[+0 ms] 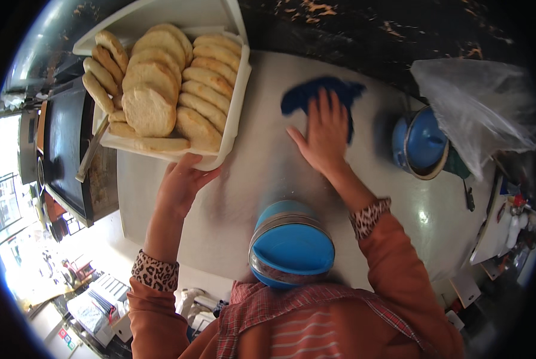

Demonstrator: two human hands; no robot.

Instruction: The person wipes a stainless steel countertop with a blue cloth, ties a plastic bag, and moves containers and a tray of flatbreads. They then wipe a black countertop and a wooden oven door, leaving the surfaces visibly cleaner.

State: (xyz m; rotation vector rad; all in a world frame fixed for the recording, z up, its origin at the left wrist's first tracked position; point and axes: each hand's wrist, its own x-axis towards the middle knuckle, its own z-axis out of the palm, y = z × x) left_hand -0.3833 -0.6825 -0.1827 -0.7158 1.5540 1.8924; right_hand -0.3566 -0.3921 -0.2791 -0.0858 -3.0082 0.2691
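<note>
My left hand (182,184) grips the near rim of a white plastic box (238,121), thumb on top near its corner. Rows of round, pale flatbreads (149,110) fill the box, some flat and some on edge. On the grey worktop (259,170), my right hand (326,130) lies flat over a crumpled dark blue cloth (297,96). Its fingers are spread and not closed around the cloth. Between my forearms, close to my body, stands a blue container (294,251) with a metal band and a blue piece set in its mouth.
A blue pot (402,139) stands at the right, beside a clear plastic bag (478,103). A black handle (469,197) lies near it. Dark marbled stone (353,27) borders the far side. At the left is a black flat-topped appliance (68,143), with a metal strip (90,150) near the box.
</note>
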